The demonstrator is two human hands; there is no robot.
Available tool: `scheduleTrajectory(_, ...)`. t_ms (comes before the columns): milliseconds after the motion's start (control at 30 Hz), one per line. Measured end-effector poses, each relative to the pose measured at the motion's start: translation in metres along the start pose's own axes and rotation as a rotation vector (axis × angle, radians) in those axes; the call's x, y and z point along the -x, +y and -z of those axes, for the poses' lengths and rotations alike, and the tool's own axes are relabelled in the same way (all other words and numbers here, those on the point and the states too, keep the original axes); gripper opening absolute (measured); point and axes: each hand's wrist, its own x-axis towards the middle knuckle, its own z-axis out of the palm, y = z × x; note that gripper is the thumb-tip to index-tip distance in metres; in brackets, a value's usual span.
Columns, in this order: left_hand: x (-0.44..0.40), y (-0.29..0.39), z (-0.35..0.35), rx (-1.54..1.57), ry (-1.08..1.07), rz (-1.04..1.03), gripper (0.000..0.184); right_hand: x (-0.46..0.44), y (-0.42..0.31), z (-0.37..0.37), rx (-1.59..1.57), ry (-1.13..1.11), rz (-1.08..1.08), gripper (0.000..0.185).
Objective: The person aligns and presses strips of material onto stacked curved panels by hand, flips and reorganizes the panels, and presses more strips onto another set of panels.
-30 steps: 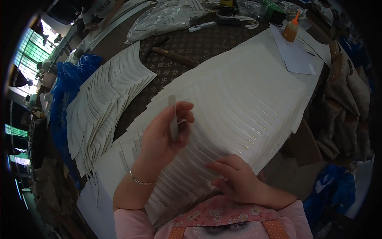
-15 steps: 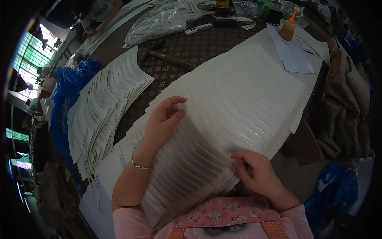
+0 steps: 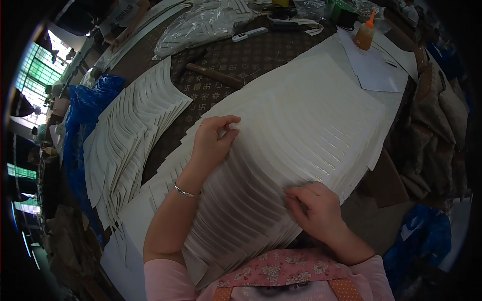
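Note:
Overlapping white curved pieces of sheet material lie fanned in a large stack before me, with shiny glue lines across several at the right. My left hand, a silver bangle on its wrist, pinches the upper corner of a thin white piece between thumb and fingers. My right hand is closed at the lower end of the same piece, its fingertips slightly blurred and partly hidden. The piece spans both hands above the stack, and its edge is smeared by motion.
Another fanned stack of white pieces lies at left beside blue plastic. A hammer, a box cutter and a glue bottle sit toward the back. Brown cloth is heaped at right. A person works at the far left.
Both hands stay closed at the piece's ends. My left hand has shifted slightly up and right; my right hand has moved a little left and up. The view has shifted slightly.

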Motion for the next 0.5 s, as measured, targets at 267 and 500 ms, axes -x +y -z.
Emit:
scheduleTrajectory(267,-0.0009,-0.0009,-0.0009,-0.049,0.012,-0.057,0.029,0.0001,0.0021,-0.0028,0.019,0.003,0.02,0.012)
scheduleTrajectory(500,-0.0022,-0.0017,-0.0038,-0.126,0.02,-0.104,0.03,-0.0006,0.0013,-0.0026,0.07,-0.002,0.029,0.012)
